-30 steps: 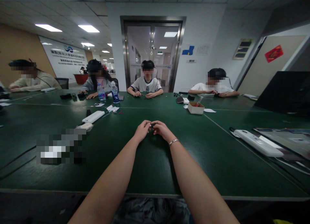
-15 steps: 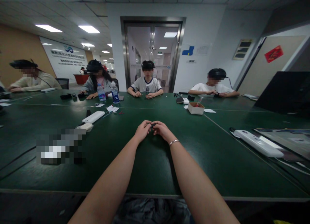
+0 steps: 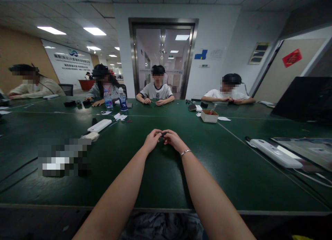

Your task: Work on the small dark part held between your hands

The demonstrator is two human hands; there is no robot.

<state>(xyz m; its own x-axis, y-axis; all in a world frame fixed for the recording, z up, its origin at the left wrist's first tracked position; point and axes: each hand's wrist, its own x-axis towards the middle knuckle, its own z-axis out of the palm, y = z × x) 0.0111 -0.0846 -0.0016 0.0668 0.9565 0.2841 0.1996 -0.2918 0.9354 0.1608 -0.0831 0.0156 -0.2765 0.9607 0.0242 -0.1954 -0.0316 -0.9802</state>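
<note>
Just above the green table (image 3: 166,184), my left hand (image 3: 153,140) and my right hand (image 3: 173,139) meet at the fingertips. Between them they pinch a small black object (image 3: 163,134), too small and too covered by fingers to name. The left hand grips its left end and the right hand its right end. Fingers of both hands are bent and closed. A metal bracelet circles my right wrist.
White power strips (image 3: 276,153) lie to the right and left. A small open box (image 3: 209,116) holds a thin item. Two bottles (image 3: 122,99) stand at the far left, near paper scraps. Several people (image 3: 155,91) sit along the far side. A dark panel (image 3: 306,99) rises at right.
Both hands keep nearly the same place and grip. A light glint on the small black object's left end no longer shows. The whole view has shifted very slightly.
</note>
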